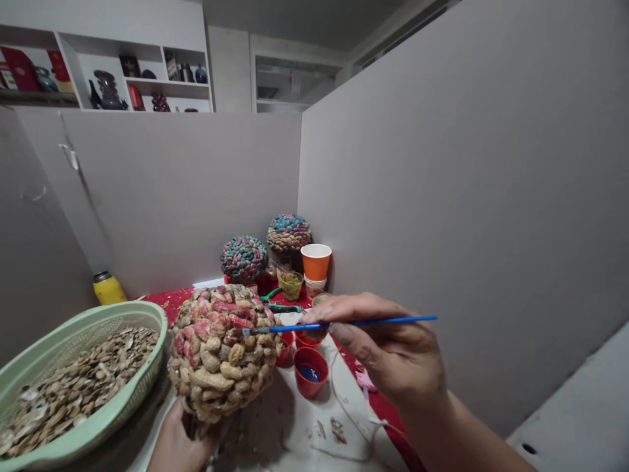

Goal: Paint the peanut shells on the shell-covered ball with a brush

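A ball covered in peanut shells (pixel 223 354) is held up from below by my left hand (pixel 184 439), whose fingers are partly hidden under it. Pink-red paint colours the shells on its upper part; the lower ones are bare tan. My right hand (pixel 388 347) pinches a blue paintbrush (pixel 344 323) lying nearly level. The brush's tip meets the ball's right front side, by the painted shells. Just right of the ball stand small red cups, the nearest cup (pixel 310 373) holding dark blue liquid.
A green basket (pixel 157 321) of shell pieces stands at the left, with a yellow bottle (pixel 109 288) behind. Two painted balls, one nearer (pixel 244 259) and one farther (pixel 289 231), sit at the back beside an orange paper cup (pixel 316 263). Grey partitions (pixel 442 164) enclose the table.
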Motion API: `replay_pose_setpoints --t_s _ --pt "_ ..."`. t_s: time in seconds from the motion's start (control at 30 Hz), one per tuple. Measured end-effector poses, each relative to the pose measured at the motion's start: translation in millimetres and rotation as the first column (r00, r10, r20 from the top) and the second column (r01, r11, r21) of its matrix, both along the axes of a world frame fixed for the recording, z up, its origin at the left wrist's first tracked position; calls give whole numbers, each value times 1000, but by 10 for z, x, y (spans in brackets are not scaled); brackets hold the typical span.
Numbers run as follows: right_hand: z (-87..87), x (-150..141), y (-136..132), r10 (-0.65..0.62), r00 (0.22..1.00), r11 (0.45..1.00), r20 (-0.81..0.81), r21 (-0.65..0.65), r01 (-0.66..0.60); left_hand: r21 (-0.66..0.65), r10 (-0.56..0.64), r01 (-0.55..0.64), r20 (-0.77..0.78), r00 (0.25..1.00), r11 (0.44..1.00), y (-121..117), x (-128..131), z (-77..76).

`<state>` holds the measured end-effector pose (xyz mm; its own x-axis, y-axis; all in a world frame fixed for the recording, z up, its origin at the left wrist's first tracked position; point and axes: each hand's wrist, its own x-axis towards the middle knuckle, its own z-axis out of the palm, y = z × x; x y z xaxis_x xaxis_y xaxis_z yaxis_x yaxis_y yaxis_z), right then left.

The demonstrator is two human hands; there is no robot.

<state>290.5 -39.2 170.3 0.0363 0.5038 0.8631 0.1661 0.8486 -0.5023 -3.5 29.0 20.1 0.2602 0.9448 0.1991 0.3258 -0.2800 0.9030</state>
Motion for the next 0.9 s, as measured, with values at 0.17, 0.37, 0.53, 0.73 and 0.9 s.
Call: replay_pose_setpoints --t_s 0.17,0.37,0.53,0.73,0.9 --pt "12 -6 -15 -1 997 1000 83 -21 3 -45 25 -22 79 997 999 -69 29 65" --pt "46 51 -33 -83 996 996 32 21 83 -32 36 -34 73 997 999 -52 49 123" --pt "1 -13 -12 14 998 1000 59 15 -15 -61 52 -47 73 996 997 -60 66 126" --pt "48 14 -38 -67 995 997 73 40 64 -57 45 -41 64 997 998 -47 40 67" --pt "38 65 -59 -70 998 996 3 60 69 -32 9 -8 42 999 999 -31 15 60"
